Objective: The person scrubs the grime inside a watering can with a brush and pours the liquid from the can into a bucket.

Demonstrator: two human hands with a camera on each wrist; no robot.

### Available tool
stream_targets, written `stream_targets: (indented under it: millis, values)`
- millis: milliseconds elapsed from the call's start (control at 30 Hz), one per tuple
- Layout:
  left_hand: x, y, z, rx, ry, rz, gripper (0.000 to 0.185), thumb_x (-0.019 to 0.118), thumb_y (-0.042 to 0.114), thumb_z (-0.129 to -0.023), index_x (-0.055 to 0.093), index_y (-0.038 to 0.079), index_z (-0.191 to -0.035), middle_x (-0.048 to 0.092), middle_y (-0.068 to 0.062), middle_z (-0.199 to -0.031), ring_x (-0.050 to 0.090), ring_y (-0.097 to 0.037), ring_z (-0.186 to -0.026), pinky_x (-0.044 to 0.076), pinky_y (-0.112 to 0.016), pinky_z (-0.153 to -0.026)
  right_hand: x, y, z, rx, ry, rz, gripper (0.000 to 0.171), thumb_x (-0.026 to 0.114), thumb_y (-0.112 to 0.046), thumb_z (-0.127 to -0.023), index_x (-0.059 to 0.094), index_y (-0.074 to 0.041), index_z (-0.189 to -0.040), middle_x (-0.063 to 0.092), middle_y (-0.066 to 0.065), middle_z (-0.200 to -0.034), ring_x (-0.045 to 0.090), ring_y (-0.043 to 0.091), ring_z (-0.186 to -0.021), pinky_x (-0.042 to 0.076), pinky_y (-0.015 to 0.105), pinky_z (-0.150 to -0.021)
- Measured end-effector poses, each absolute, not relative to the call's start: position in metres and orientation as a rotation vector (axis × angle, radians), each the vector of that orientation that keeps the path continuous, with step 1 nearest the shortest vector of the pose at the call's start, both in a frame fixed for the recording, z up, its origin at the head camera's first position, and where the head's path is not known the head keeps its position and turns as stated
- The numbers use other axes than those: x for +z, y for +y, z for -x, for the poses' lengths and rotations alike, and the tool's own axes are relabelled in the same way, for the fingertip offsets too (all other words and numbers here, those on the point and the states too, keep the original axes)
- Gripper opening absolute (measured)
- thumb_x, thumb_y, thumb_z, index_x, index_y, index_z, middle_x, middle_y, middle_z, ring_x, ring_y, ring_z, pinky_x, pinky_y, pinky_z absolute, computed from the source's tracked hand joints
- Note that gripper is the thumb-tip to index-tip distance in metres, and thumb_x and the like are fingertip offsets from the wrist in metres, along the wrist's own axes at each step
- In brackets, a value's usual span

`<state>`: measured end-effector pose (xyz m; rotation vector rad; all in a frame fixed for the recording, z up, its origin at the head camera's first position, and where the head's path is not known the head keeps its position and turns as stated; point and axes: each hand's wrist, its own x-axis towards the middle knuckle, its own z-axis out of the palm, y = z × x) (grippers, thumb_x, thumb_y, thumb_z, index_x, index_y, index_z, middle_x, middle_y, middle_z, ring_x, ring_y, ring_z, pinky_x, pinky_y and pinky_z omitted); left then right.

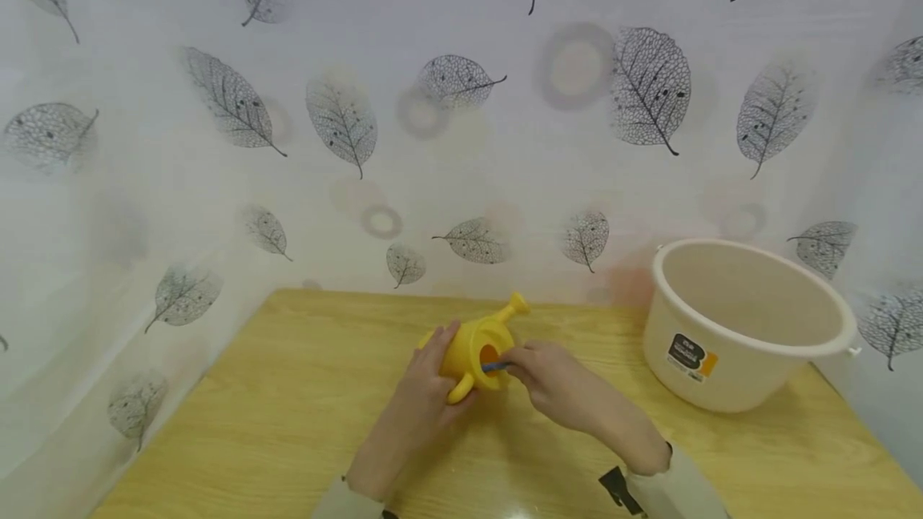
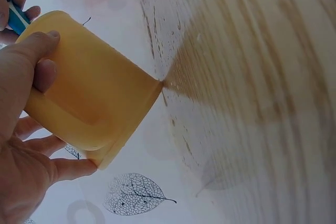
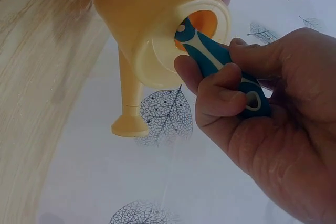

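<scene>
A small yellow watering can [image 1: 476, 348] is held tilted over the wooden table [image 1: 288, 407], its spout [image 1: 513, 309] pointing away. My left hand [image 1: 425, 391] grips the can's body [image 2: 94, 103] from the left, fingers wrapped round it. My right hand [image 1: 548, 379] holds a blue and white tool handle [image 3: 220, 66], whose front end goes into the can's top opening [image 3: 202, 24]. The tool's tip is hidden inside the can. In the right wrist view the can's spout [image 3: 128, 103] points down.
A large cream plastic bucket [image 1: 750, 327] with a label stands on the table at the right. A leaf-patterned sheet [image 1: 461, 118] hangs behind and at both sides of the table.
</scene>
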<state>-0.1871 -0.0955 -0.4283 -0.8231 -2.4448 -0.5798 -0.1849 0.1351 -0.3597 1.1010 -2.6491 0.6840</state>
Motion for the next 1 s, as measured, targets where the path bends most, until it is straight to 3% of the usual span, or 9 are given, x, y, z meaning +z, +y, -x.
stream_targets:
  millis: [200,533,1000]
  values:
    - [-0.429,-0.096,0.186,-0.602,-2.456,0.811,0.037,0.086,0.022,-0.084,0.068,0.003,-0.058,0.045,-0.025,-0.156,0.048,-0.05,-0.14,0.048,-0.071,-0.102,-0.353,0.139,0.18,0.714,-2.624,-1.101,0.015,0.06,-0.002,-0.099,0.072,-0.006,-0.107,0.068,-0.003,-0.082,0.054,0.002,-0.071,0.051,0.019,-0.062]
    - [-0.429,-0.098,0.185,-0.579,-2.48,0.801,0.04,0.084,0.028,-0.085,0.068,0.004,-0.058,0.045,-0.024,-0.157,0.048,-0.048,-0.141,0.047,-0.069,-0.104,-0.346,0.147,0.176,0.724,-2.633,-1.084,0.014,0.061,-0.001,-0.099,0.072,-0.005,-0.105,0.074,-0.002,-0.089,0.061,0.003,-0.076,0.056,0.022,-0.067]
    - [-0.429,-0.098,0.186,-0.577,-2.47,0.809,0.038,0.084,0.027,-0.085,0.069,0.005,-0.059,0.046,-0.023,-0.156,0.049,-0.047,-0.141,0.048,-0.068,-0.105,-0.353,0.145,0.183,0.786,-2.613,-1.124,0.016,0.059,0.0,-0.1,0.073,-0.001,-0.107,0.077,0.005,-0.092,0.06,0.001,-0.075,0.057,0.02,-0.066]
